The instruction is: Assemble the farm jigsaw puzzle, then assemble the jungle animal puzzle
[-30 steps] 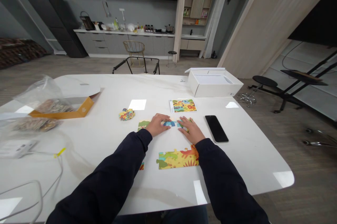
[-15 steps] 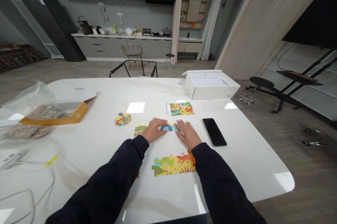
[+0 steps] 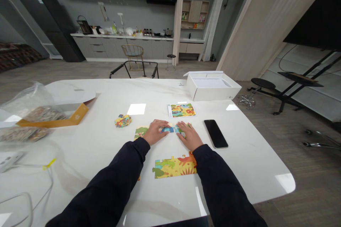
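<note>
View from above a white surface [image 3: 87,149], with 2 bare hands at centre. The left hand [image 3: 155,132] and the right hand [image 3: 188,135] lie flat, just apart, on a strip of jigsaw pieces [image 3: 170,129] in blue and cream at the middle of the frame. The fingers [image 3: 183,125] of both hands are extended and rest on the pieces from above; neither hand is clenched, and no piece is lifted clear of the surface. Dark sleeves [image 3: 106,180] cover both forearms.

Just left of the left hand, partly beneath it, lies a green piece [image 3: 140,133]. Below the hands, between the forearms, lies a joined yellow section [image 3: 176,166] showing a crocodile. A small orange piece [image 3: 138,178] shows beside the left forearm. Further left stands a loose pile [image 3: 123,121] of pieces.

Above the hands lies a picture card [image 3: 181,110] of animals. To the right is a black phone [image 3: 215,134], and at the upper right an open white box [image 3: 211,90]. At the left edge are a plastic bag [image 3: 29,102] and an orange tray [image 3: 53,121]. Beyond the surface, at the top of the frame, stand kitchen cabinets [image 3: 119,47].
</note>
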Demonstrator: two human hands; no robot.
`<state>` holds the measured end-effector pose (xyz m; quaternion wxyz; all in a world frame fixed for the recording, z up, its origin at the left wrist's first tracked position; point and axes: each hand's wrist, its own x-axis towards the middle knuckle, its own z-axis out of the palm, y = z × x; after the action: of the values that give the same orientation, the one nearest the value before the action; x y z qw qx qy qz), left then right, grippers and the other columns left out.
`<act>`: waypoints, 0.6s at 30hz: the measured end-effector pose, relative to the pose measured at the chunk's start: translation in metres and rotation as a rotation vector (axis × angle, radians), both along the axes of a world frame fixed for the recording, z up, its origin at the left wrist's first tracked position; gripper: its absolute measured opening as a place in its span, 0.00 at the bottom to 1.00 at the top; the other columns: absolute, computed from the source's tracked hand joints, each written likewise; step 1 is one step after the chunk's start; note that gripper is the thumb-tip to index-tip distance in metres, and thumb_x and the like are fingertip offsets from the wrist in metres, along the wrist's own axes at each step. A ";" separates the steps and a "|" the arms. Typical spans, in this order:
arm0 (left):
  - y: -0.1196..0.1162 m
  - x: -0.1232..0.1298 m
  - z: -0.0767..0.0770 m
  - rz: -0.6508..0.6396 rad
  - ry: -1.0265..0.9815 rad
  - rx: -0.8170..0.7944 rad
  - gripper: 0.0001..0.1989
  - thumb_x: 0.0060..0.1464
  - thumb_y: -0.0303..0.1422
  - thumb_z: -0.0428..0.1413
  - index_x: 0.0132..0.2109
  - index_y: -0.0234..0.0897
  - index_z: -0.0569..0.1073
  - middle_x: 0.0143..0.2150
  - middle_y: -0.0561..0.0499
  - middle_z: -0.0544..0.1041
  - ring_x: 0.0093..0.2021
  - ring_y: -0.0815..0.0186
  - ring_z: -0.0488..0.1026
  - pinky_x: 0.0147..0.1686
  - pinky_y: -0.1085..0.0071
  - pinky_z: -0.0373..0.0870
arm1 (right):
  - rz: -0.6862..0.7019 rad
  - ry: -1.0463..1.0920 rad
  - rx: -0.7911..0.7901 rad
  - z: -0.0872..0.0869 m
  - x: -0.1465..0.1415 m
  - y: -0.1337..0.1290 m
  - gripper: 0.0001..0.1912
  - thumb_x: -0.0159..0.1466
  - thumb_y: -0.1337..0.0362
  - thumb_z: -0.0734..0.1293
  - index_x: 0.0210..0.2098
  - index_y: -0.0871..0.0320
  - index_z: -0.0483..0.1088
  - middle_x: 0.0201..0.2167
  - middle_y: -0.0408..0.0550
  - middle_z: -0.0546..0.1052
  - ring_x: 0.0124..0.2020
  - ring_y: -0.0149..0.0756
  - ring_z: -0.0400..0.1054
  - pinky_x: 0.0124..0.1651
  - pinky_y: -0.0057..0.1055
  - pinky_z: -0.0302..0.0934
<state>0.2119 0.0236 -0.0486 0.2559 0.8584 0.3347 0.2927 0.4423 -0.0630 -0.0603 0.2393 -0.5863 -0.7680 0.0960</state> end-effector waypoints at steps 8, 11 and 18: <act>0.000 0.005 0.002 -0.004 0.130 -0.002 0.12 0.57 0.33 0.63 0.47 0.52 0.83 0.57 0.52 0.78 0.58 0.55 0.70 0.60 0.53 0.66 | 0.004 0.009 0.010 -0.001 0.001 0.001 0.26 0.71 0.61 0.62 0.68 0.54 0.63 0.68 0.53 0.67 0.72 0.46 0.56 0.73 0.55 0.46; -0.001 0.005 0.001 -0.016 0.159 0.019 0.14 0.58 0.33 0.62 0.51 0.54 0.81 0.58 0.51 0.76 0.58 0.54 0.68 0.59 0.53 0.65 | 0.006 0.007 0.000 -0.001 0.001 0.001 0.26 0.72 0.61 0.62 0.68 0.54 0.63 0.68 0.53 0.67 0.72 0.46 0.55 0.73 0.55 0.46; -0.008 0.008 0.003 -0.025 0.215 0.046 0.16 0.61 0.34 0.59 0.55 0.56 0.79 0.59 0.51 0.74 0.60 0.54 0.65 0.59 0.52 0.62 | -0.001 -0.014 -0.003 -0.001 0.001 0.001 0.25 0.72 0.60 0.61 0.67 0.55 0.64 0.69 0.53 0.66 0.72 0.45 0.55 0.74 0.54 0.45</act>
<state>0.2194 0.0154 -0.0455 0.2023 0.8947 0.3424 0.2035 0.4432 -0.0624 -0.0611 0.2332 -0.5875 -0.7693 0.0929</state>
